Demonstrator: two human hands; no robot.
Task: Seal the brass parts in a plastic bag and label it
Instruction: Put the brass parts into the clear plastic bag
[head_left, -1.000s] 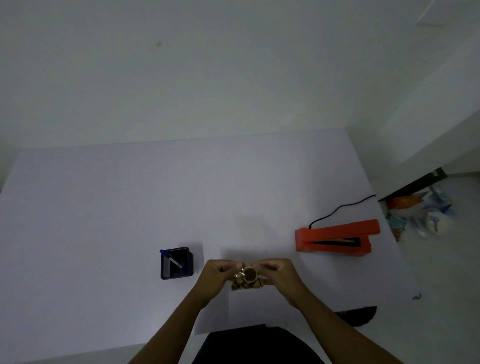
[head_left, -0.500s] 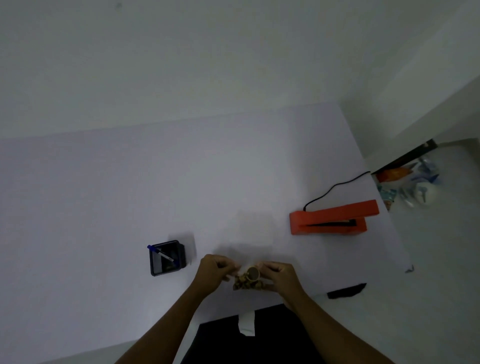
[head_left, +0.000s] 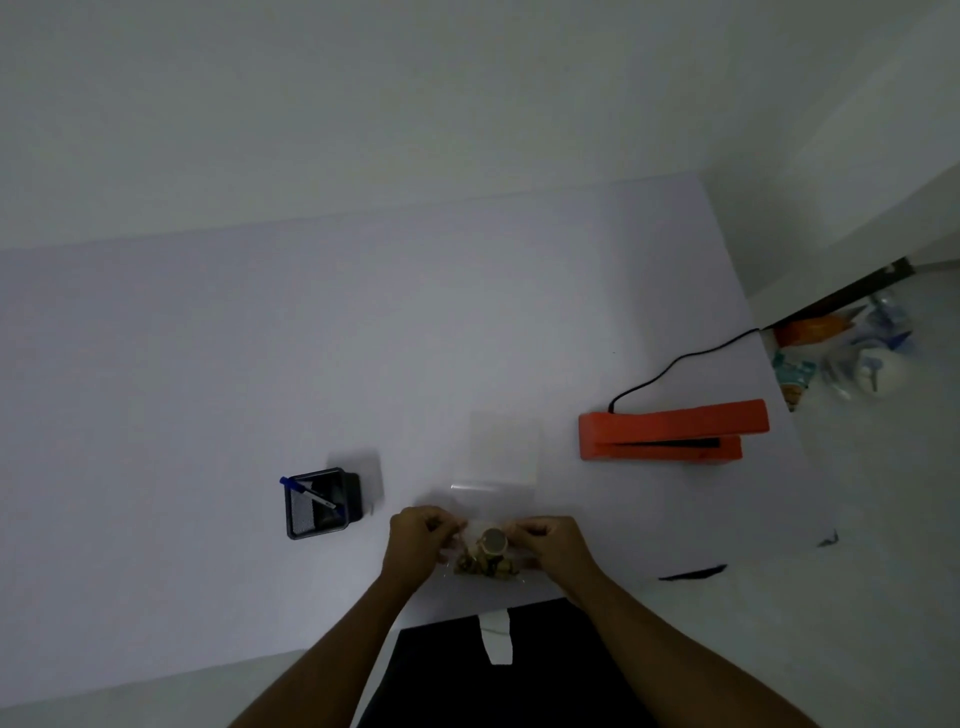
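Note:
A small clear plastic bag (head_left: 470, 540) lies near the front edge of the white table (head_left: 260, 364), with a heap of brass parts (head_left: 488, 558) inside it. My left hand (head_left: 415, 540) pinches the bag's left upper edge and my right hand (head_left: 553, 543) pinches its right upper edge. Both hands have their fingers closed on the plastic. More clear bags (head_left: 501, 457) lie flat just beyond the hands.
An orange heat sealer (head_left: 670, 431) with a black cord (head_left: 675, 361) stands to the right. A black mesh holder (head_left: 319, 501) with a blue pen (head_left: 306, 491) sits to the left. A strip of white paper (head_left: 496, 636) hangs at the table's front edge. Clutter lies on the floor at far right.
The view has tilted, so the table sits lower in frame. Both hands stay on the bag of brass parts, slightly wider apart along its top edge.

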